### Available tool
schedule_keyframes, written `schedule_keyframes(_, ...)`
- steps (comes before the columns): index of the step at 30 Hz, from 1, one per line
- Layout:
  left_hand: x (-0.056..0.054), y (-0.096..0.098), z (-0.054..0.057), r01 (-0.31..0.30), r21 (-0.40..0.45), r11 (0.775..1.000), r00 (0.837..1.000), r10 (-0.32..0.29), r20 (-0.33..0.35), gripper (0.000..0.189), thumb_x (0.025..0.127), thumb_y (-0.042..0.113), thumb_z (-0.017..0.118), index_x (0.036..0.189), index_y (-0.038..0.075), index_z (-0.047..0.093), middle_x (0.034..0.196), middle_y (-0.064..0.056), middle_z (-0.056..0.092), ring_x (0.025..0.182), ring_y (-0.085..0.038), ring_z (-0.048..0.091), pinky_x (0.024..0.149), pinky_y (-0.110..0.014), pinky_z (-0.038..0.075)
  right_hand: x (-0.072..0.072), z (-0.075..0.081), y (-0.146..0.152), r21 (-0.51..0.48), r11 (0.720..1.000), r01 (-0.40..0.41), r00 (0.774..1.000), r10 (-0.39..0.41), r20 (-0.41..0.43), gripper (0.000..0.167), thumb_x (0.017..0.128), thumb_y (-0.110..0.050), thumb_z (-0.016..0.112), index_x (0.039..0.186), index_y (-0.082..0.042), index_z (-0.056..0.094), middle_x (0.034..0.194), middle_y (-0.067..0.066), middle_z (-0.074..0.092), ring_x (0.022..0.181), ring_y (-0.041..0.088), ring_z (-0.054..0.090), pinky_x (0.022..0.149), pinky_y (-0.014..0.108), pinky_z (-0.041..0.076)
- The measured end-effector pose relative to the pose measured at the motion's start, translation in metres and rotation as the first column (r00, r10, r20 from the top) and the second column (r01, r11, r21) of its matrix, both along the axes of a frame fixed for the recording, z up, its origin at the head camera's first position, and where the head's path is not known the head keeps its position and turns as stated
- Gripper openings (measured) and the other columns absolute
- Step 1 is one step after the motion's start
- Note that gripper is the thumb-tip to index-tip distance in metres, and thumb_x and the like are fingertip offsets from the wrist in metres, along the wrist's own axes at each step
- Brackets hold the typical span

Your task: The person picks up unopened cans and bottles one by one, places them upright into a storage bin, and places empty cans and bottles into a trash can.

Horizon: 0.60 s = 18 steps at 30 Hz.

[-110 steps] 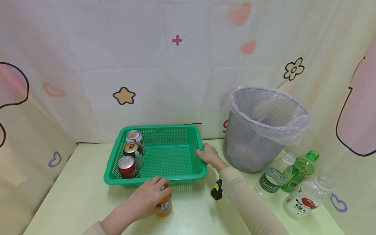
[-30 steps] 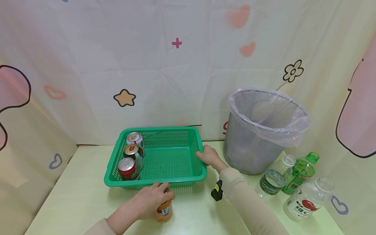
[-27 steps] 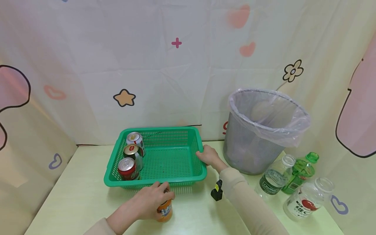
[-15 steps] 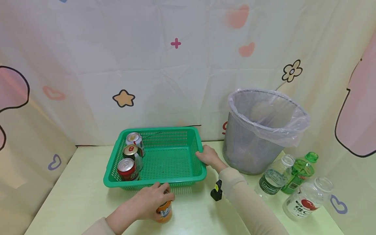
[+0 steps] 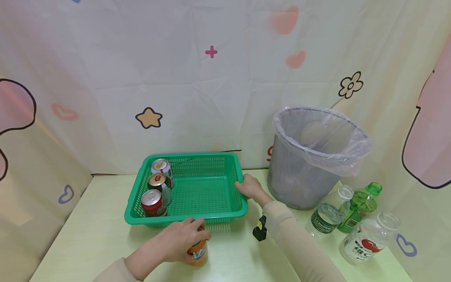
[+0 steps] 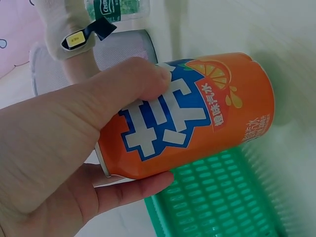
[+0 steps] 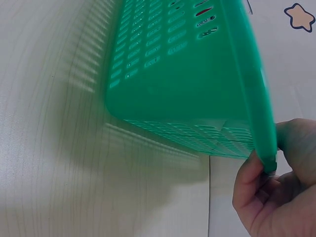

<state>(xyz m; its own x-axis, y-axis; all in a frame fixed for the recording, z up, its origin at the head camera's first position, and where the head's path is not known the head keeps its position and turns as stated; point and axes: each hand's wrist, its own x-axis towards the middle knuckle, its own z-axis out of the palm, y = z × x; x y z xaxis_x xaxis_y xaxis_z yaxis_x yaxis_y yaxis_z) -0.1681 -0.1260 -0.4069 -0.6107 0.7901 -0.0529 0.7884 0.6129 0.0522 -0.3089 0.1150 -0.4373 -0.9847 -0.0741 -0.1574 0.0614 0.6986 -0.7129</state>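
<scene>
My left hand (image 5: 181, 239) grips an orange soda can (image 5: 199, 253) from above, in front of the green plastic basket (image 5: 225, 214). In the left wrist view the can (image 6: 197, 113) lies between thumb and fingers, its blue and white lettering showing. With curled fingers my right hand (image 7: 276, 192) holds the basket's rim (image 7: 254, 84) at its right end. Inside the basket, along its left side, stand a red can (image 5: 153, 203), a dark can with a gold top (image 5: 159, 186) and a white can (image 5: 163, 170).
A mesh bin (image 5: 299, 172) with a plastic liner stands at the back right. Near it are a clear bottle with a green label (image 5: 325, 217), a green bottle (image 5: 357, 207) and a clear jar (image 5: 366, 239). A curtain (image 5: 190, 78) hangs behind the table.
Since the earliest frame, my left hand and the orange can have come slightly nearer the table's front. Over the last second almost nothing moves; the right hand keeps its hold on the basket.
</scene>
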Motion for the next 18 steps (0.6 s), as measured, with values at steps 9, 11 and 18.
schedule_keyframes(9,0.000,0.000,0.008,0.018,0.007,1.000,0.999,-0.017,-0.044,0.050,0.067,0.035,0.080,0.110,0.026,0.057,0.107,0.001,0.048,0.079,-0.013,0.044,0.053,-0.019,0.042,0.000,0.001,0.000,-0.002,1.000,0.012,1.000,-0.012,0.010,0.031,0.091,-0.021,0.048,0.110,0.003,0.051,0.090,0.014,0.060,0.067,0.018,0.062,0.056,0.034,0.055)
schedule_keyframes(11,0.000,0.000,0.011,0.020,0.007,1.000,0.999,-0.020,-0.046,0.050,0.067,0.035,0.080,0.110,0.026,0.056,0.107,0.001,0.047,0.079,-0.013,0.043,0.052,-0.019,0.042,0.000,0.000,-0.001,-0.002,1.000,0.012,1.000,-0.012,0.009,0.031,0.091,-0.021,0.048,0.110,0.003,0.051,0.091,0.014,0.060,0.067,0.018,0.062,0.055,0.033,0.055)
schedule_keyframes(18,-0.002,0.000,0.023,0.041,0.010,0.999,0.997,-0.040,-0.064,0.047,0.070,0.037,0.078,0.109,0.024,0.055,0.104,0.000,0.047,0.079,-0.013,0.042,0.054,-0.019,0.043,-0.001,-0.001,0.000,-0.009,1.000,0.014,1.000,-0.013,0.012,0.030,0.091,-0.021,0.048,0.109,0.003,0.052,0.091,0.014,0.061,0.068,0.019,0.062,0.056,0.034,0.055)
